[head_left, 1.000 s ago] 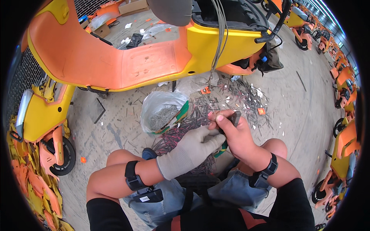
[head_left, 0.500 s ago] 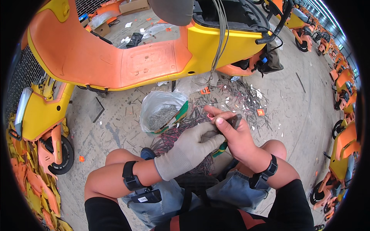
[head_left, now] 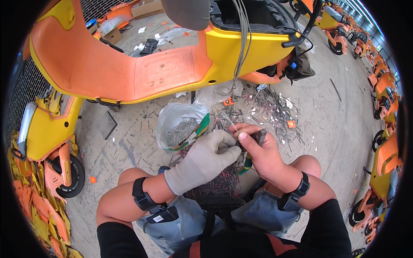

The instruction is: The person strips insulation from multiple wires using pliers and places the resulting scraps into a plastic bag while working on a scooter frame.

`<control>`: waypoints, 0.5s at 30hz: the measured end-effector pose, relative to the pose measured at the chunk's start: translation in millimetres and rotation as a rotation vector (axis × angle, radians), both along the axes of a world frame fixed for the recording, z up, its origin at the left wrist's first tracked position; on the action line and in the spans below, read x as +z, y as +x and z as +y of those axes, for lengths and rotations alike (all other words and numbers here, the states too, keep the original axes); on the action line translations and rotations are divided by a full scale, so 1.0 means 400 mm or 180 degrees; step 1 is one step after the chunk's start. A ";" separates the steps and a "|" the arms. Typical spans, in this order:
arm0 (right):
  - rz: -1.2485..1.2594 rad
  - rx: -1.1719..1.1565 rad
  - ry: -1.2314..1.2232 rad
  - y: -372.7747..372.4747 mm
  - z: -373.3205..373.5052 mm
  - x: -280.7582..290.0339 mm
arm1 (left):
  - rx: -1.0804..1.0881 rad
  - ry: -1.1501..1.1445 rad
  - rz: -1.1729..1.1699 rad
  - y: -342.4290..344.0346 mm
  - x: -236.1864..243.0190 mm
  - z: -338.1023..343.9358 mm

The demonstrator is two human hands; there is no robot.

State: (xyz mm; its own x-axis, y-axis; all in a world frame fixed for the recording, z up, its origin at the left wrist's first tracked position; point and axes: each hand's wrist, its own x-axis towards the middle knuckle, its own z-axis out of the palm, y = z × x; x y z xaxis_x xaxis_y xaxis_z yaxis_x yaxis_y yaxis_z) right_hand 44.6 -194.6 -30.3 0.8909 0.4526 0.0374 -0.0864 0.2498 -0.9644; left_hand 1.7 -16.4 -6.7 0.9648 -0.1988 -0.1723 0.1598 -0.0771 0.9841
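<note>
My left hand (head_left: 209, 155), in a grey knit glove, is closed beside the right one, its fingers curled; what they hold, if anything, is hidden. My bare right hand (head_left: 267, 155) pinches with thumb and forefinger, and a dark, flat, blade-like piece (head_left: 259, 136) sticks out from its grip. Thin pale strands (head_left: 232, 123) show at the right fingertips, too fine to make out fully. Just beyond the left hand stands a clear plastic bag (head_left: 164, 119) holding a tangle of fine grey strands (head_left: 181, 131). Below both hands lies a heap of dark and reddish thin offcuts (head_left: 218, 182).
A yellow and orange scooter (head_left: 167, 71) stands across the far side, with a bundle of grey cables (head_left: 243, 38) hanging over it. More offcuts (head_left: 277, 112) litter the concrete. Another scooter's front wheel (head_left: 72, 176) is at left; stacked body panels (head_left: 36, 210) lie beyond it.
My left hand has shifted slightly left and away from my right hand. Pale strands now show at the right fingertips. The right hand keeps its grip on the dark piece.
</note>
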 end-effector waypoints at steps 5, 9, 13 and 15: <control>-0.0159 -0.0054 -0.0114 0.001 -0.007 -0.008 | -0.0156 -0.0374 0.0528 0.007 0.036 -0.009; -0.0095 -0.0117 -0.0131 -0.002 -0.007 -0.005 | -0.0276 -0.0428 0.0456 0.011 0.032 -0.010; -0.0216 -0.0211 -0.0183 -0.007 -0.002 -0.006 | -0.0219 0.0326 0.0098 0.005 0.030 -0.001; -0.0308 -0.0269 -0.0224 -0.011 0.005 -0.006 | -0.0136 0.0464 0.0047 0.003 0.029 -0.001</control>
